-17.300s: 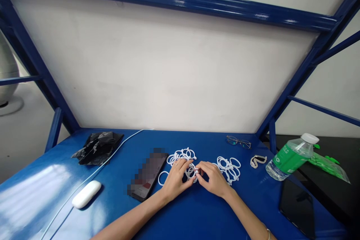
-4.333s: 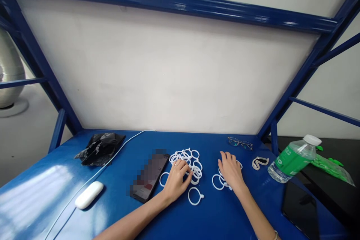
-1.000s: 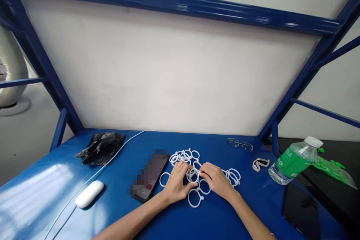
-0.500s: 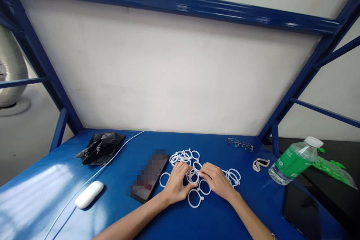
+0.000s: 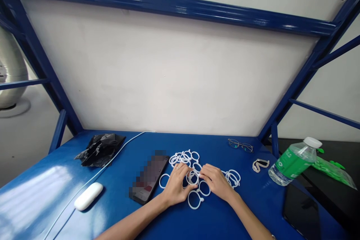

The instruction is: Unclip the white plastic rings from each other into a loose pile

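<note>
On the blue table (image 5: 118, 210) lie several white plastic rings. One pile of rings (image 5: 184, 156) sits behind my left hand, and a smaller pile (image 5: 233, 177) lies right of my right hand. My left hand (image 5: 176, 185) and my right hand (image 5: 216, 182) meet at the table's middle, fingers pinched together on one white ring (image 5: 192, 176) held between them. A single ring (image 5: 194, 199) rests flat just in front of the hands, and another ring (image 5: 163, 180) lies left of my left hand.
A phone (image 5: 147, 180) lies left of my left hand. Farther left are a white case (image 5: 87, 195), a white cable (image 5: 112, 155) and a black bag (image 5: 99, 149). Glasses (image 5: 239, 144), a cream clip (image 5: 260, 164), a green-labelled bottle (image 5: 292, 161) and a dark tablet (image 5: 302, 212) are to the right.
Over 4 seconds my right hand came back from the right pile to meet my left hand on a ring. In the last second the hands barely moved.
</note>
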Demonstrator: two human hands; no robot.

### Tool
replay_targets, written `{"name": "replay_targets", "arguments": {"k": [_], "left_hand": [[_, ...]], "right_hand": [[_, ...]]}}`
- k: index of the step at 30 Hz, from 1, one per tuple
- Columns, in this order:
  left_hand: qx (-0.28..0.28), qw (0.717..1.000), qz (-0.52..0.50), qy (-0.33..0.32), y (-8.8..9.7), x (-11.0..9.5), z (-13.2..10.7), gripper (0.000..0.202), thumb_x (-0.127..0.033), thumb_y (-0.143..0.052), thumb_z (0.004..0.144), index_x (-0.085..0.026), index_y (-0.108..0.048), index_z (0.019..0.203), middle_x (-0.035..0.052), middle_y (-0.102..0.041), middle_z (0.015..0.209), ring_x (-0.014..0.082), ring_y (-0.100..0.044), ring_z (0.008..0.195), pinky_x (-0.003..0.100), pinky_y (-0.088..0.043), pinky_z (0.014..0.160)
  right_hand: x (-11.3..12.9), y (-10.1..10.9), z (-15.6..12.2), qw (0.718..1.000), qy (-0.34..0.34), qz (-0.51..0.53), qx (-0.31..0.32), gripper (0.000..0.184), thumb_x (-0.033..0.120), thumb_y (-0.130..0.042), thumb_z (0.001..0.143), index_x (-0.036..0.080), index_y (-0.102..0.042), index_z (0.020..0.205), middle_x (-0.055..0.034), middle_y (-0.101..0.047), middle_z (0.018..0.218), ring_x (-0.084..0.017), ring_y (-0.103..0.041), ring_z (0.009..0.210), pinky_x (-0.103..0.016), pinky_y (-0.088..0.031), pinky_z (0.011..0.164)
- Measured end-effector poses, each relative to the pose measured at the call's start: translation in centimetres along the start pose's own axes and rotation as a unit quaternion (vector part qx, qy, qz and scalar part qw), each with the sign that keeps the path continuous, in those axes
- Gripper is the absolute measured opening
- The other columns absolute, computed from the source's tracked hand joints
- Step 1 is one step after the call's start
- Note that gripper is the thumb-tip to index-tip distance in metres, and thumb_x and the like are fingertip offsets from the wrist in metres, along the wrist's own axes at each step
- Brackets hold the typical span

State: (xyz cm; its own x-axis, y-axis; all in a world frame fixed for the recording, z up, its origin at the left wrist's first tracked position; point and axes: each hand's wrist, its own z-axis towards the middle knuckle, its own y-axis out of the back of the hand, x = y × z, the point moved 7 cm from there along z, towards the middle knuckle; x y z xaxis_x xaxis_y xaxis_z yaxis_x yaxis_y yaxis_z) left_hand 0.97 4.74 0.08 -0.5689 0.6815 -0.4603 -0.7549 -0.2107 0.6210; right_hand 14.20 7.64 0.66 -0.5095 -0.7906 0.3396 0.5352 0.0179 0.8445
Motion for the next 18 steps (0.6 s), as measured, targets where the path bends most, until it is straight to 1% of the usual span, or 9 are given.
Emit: {"name": "replay_targets", "arguments": {"k": [4,7,10,12,13,15,18], "left_hand": [[-0.001,1.0,0.004,0.006,-0.1,0.1,-0.1,0.034,-0.049,-0.055,0.087,-0.018,-0.049,0.099,0.0054,-0.055,0.081,0.0219,-0.052,0.077,0.036,-0.042,0.072],[0.008,1.0,0.003,0.028,-0.2,0.4,-0.1,0.031,-0.043,-0.057,0.087,-0.018,-0.049,0.104,0.0065,-0.057,0.086,0.0228,-0.054,0.081,0.036,-0.044,0.074],[0.011,0.999,0.014,0.046,-0.4,0.7,-0.2,0.031,-0.036,-0.058,0.087,-0.02,-0.049,0.112,0.008,-0.059,0.096,0.0243,-0.056,0.091,0.039,-0.046,0.081],[0.006,0.998,0.027,0.054,-0.4,0.9,-0.2,0.034,-0.033,-0.057,0.087,-0.021,-0.047,0.117,0.0085,-0.059,0.102,0.0251,-0.055,0.097,0.042,-0.044,0.089],[0.002,0.998,0.033,0.058,-0.4,1.0,-0.2,0.035,-0.032,-0.057,0.088,-0.022,-0.046,0.12,0.0088,-0.059,0.105,0.0253,-0.055,0.1,0.043,-0.043,0.091],[-0.007,0.997,0.044,0.07,-0.4,1.4,-0.1,0.038,-0.029,-0.055,0.088,-0.023,-0.044,0.124,0.0094,-0.058,0.11,0.0255,-0.054,0.104,0.043,-0.043,0.093],[-0.014,0.994,0.058,0.091,-0.4,2.0,-0.1,0.038,-0.028,-0.053,0.089,-0.023,-0.044,0.126,0.0103,-0.057,0.114,0.0265,-0.053,0.107,0.044,-0.044,0.092]], "right_hand": [[0.0,0.1,0.0,1.0,-0.011,0.008,-0.002,0.025,0.021,-0.039,0.098,0.02,-0.048,0.075,-0.0013,-0.057,0.071,-0.016,-0.052,0.068,-0.027,-0.037,0.063],[-0.1,0.3,0.1,0.999,-0.036,0.015,0.001,0.021,0.022,-0.04,0.098,0.021,-0.05,0.079,-0.0013,-0.059,0.075,-0.016,-0.055,0.071,-0.027,-0.039,0.065],[-0.1,0.7,0.1,0.999,-0.054,0.006,0.0,0.015,0.022,-0.042,0.097,0.022,-0.053,0.086,-0.0013,-0.062,0.081,-0.017,-0.057,0.076,-0.028,-0.041,0.07],[-0.2,1.1,0.1,0.998,-0.066,-0.005,-0.004,0.013,0.018,-0.042,0.095,0.023,-0.054,0.092,-0.0015,-0.063,0.087,-0.018,-0.058,0.082,-0.03,-0.041,0.075],[-0.4,1.2,0.1,0.997,-0.075,-0.012,-0.005,0.015,0.014,-0.042,0.092,0.023,-0.054,0.094,-0.0016,-0.063,0.089,-0.019,-0.058,0.083,-0.031,-0.041,0.077],[-0.9,1.5,0.1,0.995,-0.097,-0.029,-0.003,0.025,0.005,-0.041,0.084,0.023,-0.053,0.097,-0.0016,-0.062,0.09,-0.019,-0.057,0.085,-0.033,-0.041,0.081],[-1.8,1.8,-0.2,0.99,-0.133,-0.05,0.007,0.037,-0.001,-0.038,0.072,0.023,-0.051,0.096,-0.0021,-0.06,0.091,-0.02,-0.055,0.088,-0.034,-0.04,0.083]]}}
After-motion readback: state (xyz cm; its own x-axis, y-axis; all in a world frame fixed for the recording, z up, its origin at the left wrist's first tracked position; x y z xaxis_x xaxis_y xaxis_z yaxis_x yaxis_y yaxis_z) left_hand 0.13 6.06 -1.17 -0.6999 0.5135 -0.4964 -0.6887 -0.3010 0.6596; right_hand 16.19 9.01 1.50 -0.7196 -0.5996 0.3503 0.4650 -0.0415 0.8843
